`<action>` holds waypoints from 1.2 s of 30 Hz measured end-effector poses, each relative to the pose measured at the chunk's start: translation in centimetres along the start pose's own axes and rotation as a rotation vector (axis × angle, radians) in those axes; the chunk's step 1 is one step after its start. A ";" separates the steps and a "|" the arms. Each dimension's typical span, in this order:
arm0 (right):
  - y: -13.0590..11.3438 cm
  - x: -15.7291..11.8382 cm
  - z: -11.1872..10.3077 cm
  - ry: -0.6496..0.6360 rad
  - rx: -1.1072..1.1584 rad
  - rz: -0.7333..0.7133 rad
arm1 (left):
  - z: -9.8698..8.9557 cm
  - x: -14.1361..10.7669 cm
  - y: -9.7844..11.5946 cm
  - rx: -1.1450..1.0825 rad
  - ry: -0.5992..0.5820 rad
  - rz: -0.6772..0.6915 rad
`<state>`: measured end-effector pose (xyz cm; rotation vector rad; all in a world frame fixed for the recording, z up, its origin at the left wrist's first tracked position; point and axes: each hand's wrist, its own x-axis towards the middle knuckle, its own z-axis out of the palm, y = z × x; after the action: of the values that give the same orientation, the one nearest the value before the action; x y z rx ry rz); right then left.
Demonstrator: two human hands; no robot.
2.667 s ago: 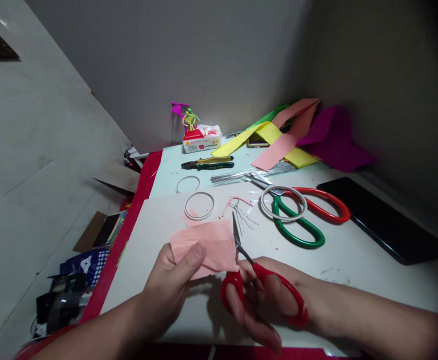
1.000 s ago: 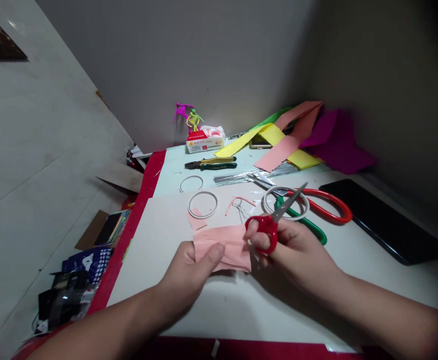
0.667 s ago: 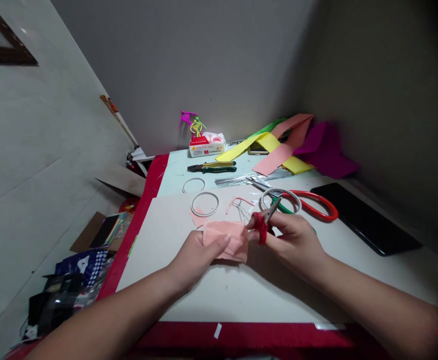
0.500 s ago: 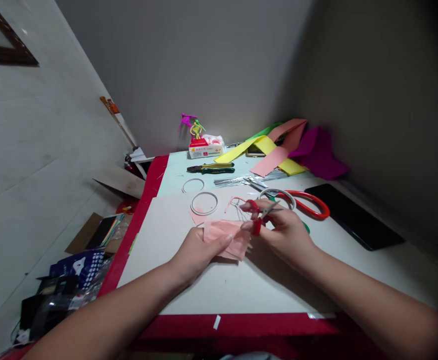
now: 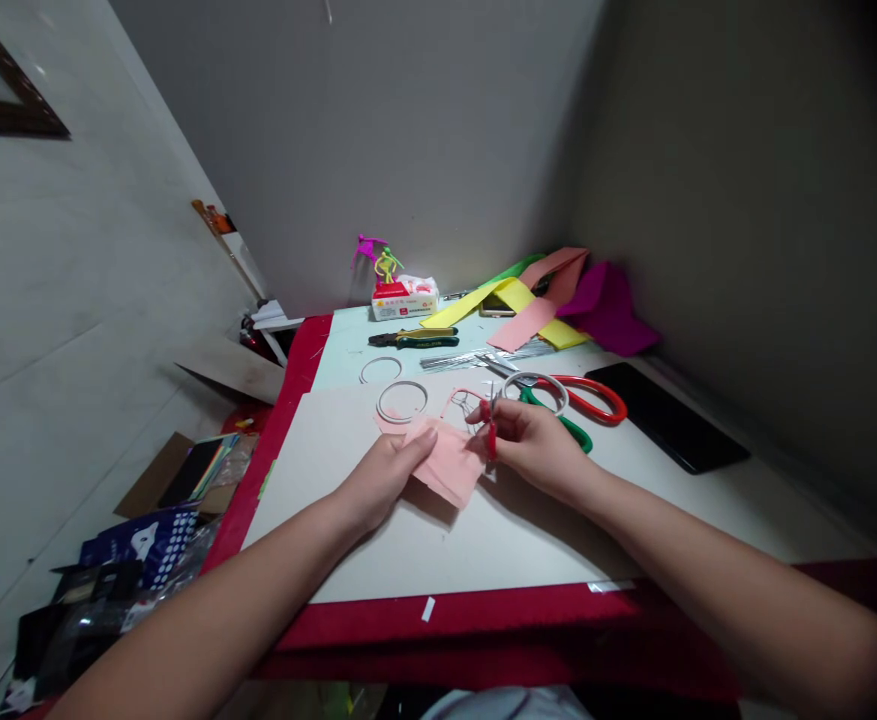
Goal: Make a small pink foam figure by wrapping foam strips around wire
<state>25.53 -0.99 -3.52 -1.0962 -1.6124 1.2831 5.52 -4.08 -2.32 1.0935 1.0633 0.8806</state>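
Observation:
My left hand (image 5: 393,470) pinches a piece of pink crepe paper (image 5: 449,465) by its upper left side, thumb on top. At the paper's right edge is my right hand (image 5: 539,445), closed round a small pair of scissors with red handles (image 5: 492,435); its short blades point up and away from the paper. Behind the hands lie a white ring (image 5: 402,402), a thinner ring (image 5: 381,370) and some bent wire with a pink-wrapped end (image 5: 462,398). Pink scraps lie beneath the white ring.
Pliers (image 5: 413,339), a bundle of wires (image 5: 457,362) and red-handled shears (image 5: 595,398) lie farther back, with green-handled scissors (image 5: 577,435). A black phone (image 5: 667,415) is at the right. A tissue pack (image 5: 406,300) and yellow crepe strips (image 5: 457,305) are along the wall.
The small scissors have turned in my right hand, from blades pointing right to blades pointing up. The pink paper is tilted and lies flatter in my left hand. The view has shifted slightly.

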 end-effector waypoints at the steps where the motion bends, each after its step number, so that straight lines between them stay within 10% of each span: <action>1: 0.1 0.0 0.1 0.005 -0.014 -0.010 | -0.2 0.2 0.0 -0.013 -0.015 -0.004; 23: -1.5 -0.5 2.2 -0.102 0.028 0.053 | -2.2 0.8 0.7 -0.049 0.017 0.038; 36: -1.3 4.8 2.1 -0.161 -0.121 0.069 | -6.5 1.7 4.0 0.003 0.108 -0.042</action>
<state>21.84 2.81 -2.36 -1.1558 -1.8058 1.3630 -0.44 0.10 0.47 1.0324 1.1730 0.9125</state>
